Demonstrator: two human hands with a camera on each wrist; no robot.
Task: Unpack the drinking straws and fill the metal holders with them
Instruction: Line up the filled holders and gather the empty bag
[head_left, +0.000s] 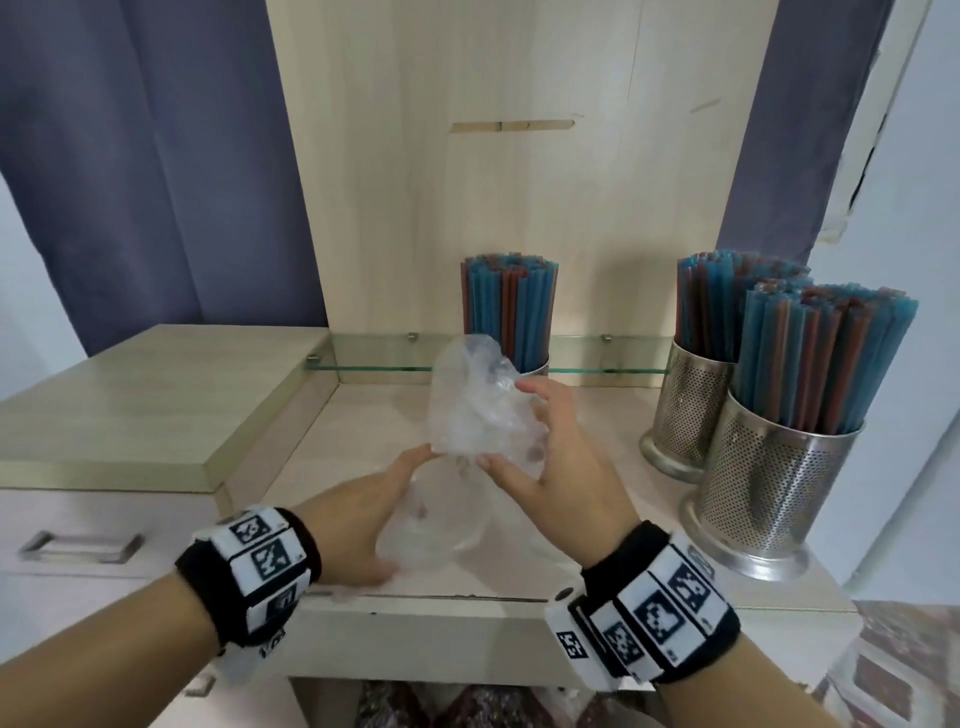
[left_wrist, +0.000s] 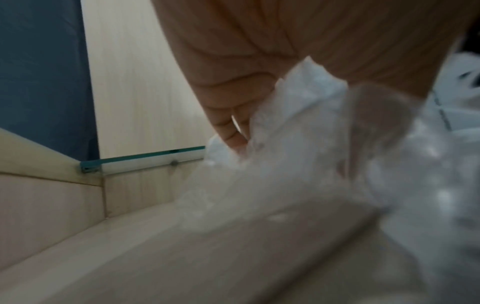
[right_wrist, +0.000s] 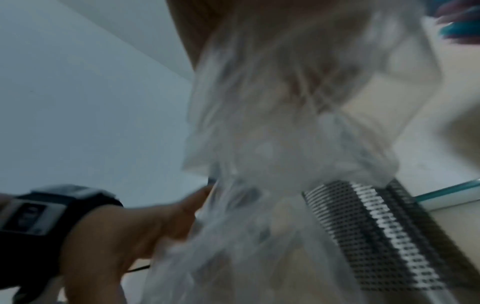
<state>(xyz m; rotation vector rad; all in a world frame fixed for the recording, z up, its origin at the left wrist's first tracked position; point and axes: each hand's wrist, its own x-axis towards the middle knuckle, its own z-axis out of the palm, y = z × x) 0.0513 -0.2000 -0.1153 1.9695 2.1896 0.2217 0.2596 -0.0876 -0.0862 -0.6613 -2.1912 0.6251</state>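
Three perforated metal holders stand on the counter, each packed with blue and red straws (head_left: 509, 312): one at the back middle (head_left: 537, 368), one at the back right (head_left: 685, 405) and one at the front right (head_left: 769, 483). In front of them I hold an empty, crumpled clear plastic bag (head_left: 467, 415) above the counter. My right hand (head_left: 524, 431) grips its upper bunched part, fingers curled round it. My left hand (head_left: 400, 514) grips the lower part (head_left: 436, 525). Both wrist views are blurred, showing the plastic (left_wrist: 298, 133) (right_wrist: 272, 123) against the palms. No loose straws are in view.
The light wooden counter (head_left: 363, 441) has a raised block (head_left: 156, 405) at the left and a low glass rail (head_left: 374, 353) along the back. A tall wooden panel (head_left: 519, 182) rises behind. A drawer handle (head_left: 78, 545) shows at the lower left.
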